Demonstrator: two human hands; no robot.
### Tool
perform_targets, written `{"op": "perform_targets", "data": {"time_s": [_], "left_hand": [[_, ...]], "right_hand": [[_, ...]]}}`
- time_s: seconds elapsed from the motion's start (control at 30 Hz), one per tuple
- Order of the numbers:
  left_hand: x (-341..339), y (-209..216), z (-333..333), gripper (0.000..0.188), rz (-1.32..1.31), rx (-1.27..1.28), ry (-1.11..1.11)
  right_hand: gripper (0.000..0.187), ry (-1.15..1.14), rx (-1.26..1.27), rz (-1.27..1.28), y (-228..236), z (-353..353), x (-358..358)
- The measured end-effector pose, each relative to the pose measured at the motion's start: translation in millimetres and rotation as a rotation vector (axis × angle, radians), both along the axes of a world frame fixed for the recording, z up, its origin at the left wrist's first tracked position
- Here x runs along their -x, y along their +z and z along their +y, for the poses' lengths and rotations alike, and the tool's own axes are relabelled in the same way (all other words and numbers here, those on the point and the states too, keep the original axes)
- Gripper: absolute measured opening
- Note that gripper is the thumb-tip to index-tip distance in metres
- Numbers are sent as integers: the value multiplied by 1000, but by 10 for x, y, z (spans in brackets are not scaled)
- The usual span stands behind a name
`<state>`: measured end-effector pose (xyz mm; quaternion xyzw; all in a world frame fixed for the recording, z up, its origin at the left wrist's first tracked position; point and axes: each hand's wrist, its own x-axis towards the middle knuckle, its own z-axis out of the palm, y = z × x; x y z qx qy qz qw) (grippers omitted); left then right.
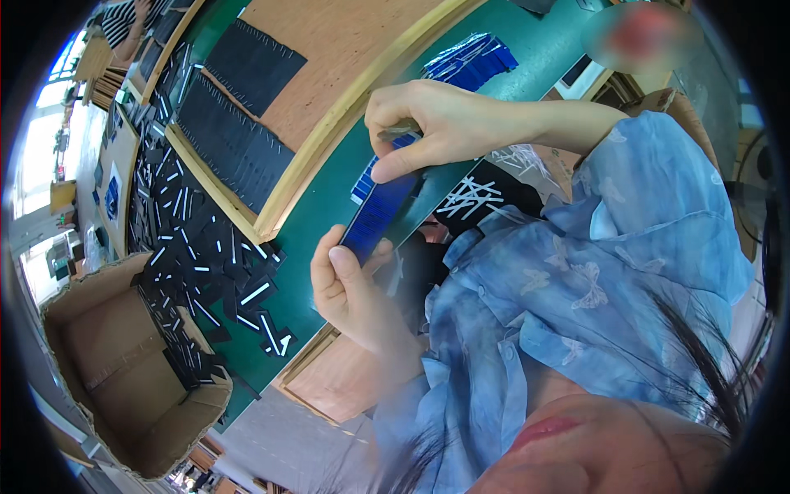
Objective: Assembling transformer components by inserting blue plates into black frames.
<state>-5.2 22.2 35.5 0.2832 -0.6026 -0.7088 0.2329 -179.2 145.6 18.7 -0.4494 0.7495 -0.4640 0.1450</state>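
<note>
A: The blue shirt (609, 255) sits closest to us, filling the lower right. Where's the dark blue strip (374, 216)?
B: Up off the counter (298, 300), stretched between the right hand (428, 123) and the left hand (350, 288).
A: How does each grip stand?
B: Both clamped on the strip, thumbs on the near face. The right has the upper end, the left the lower.
A: And its long axis?
B: Slanting, lower left to upper right. From the right grip, it runs down and left; neither hand is clearly nearer, since each touches it.
A: Edges and room?
B: The wooden rim (325, 136) passes beyond the hands, up and left. Loose black pieces (247, 280) crowd the left side, toward the cardboard box (136, 354). A bare green band shows between those pieces and the left hand.
</note>
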Motion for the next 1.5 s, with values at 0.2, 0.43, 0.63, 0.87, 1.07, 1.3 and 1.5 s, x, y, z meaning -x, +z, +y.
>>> {"op": "perform_targets", "data": {"time_s": [0.2, 0.43, 0.63, 0.87, 1.07, 1.3, 1.5], "left_hand": [[79, -210, -150, 22, -15, 348, 110], [99, -155, -425, 35, 236, -555, -523], [232, -334, -277, 50, 277, -731, -478], [200, -332, -149, 32, 81, -60, -165], [132, -351, -222, 27, 91, -147, -135], [134, -366, -167, 26, 11, 49, -63], [119, -519, -1488, 22, -310, 1287, 472]], "right_hand": [[19, 215, 149, -244, 200, 35, -10], [35, 395, 434, -309, 104, -169, -117], [38, 37, 97, 129, 178, -516, 653], [30, -29, -164, 561, -148, -907, 1234], [26, -35, -122, 559, -201, -997, 1237], [27, 34, -71, 571, -186, -1003, 1285], [32, -39, -21, 539, 67, -848, 1097]]}}
